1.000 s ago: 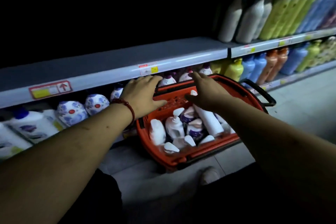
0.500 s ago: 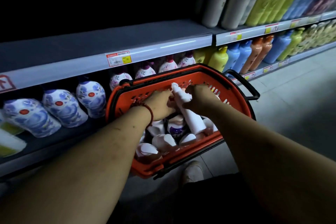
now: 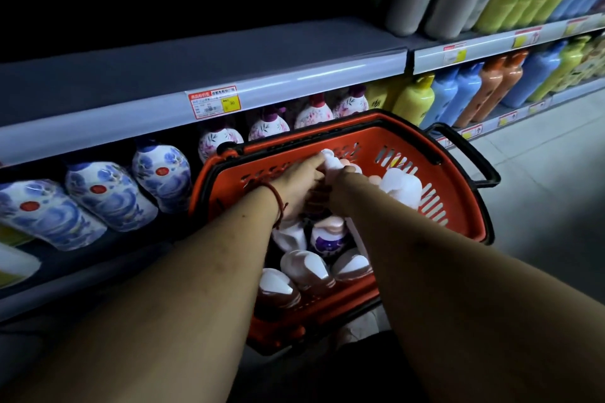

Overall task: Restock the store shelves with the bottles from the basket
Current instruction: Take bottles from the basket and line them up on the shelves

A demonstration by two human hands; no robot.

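Observation:
A red basket (image 3: 370,137) stands on the floor against the lower shelf and holds several white and pink-capped bottles (image 3: 307,267). Both my hands are inside it. My left hand (image 3: 299,183), with a red cord at the wrist, and my right hand (image 3: 342,188) are curled round a tall white bottle (image 3: 329,159) whose top sticks up between them. Its body is hidden under my hands. Another white bottle (image 3: 401,188) lies just right of my right hand.
The grey middle shelf (image 3: 229,56) above the basket is bare, with a price tag (image 3: 214,103) on its edge. Blue-and-white jugs (image 3: 160,177) and floral bottles (image 3: 268,124) fill the lower shelf. Coloured bottles (image 3: 445,98) stand to the right. Tiled floor (image 3: 540,180) lies right of the basket.
My hands dropped from above the basket's rim down into it and closed on the tall white bottle. The view moved nearer and lower.

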